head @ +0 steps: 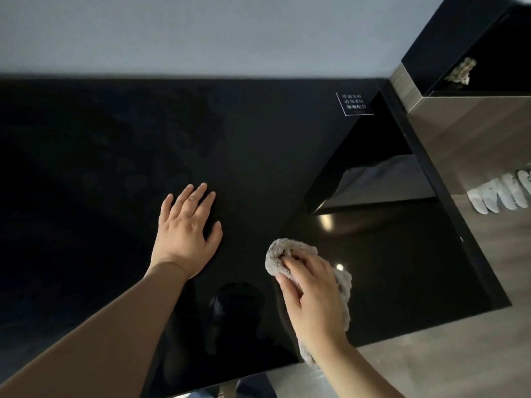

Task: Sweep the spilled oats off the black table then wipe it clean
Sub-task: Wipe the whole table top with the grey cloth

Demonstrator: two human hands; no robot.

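A glossy black table (100, 156) fills most of the head view. My left hand (186, 228) lies flat on it near the middle, fingers spread, holding nothing. My right hand (313, 297) presses a crumpled grey cloth (280, 251) against the tabletop close to the front right edge; part of the cloth hangs past my wrist. Faint streaks show on the far part of the table. No oats are visible on the surface.
A small black sign with white writing (355, 103) stands at the table's far right corner. A grey wall (201, 33) runs behind. To the right stands a black-and-wood cabinet (471, 127) with a pale object on its shelf (461, 71). Wood floor (431, 366) lies beyond the front edge.
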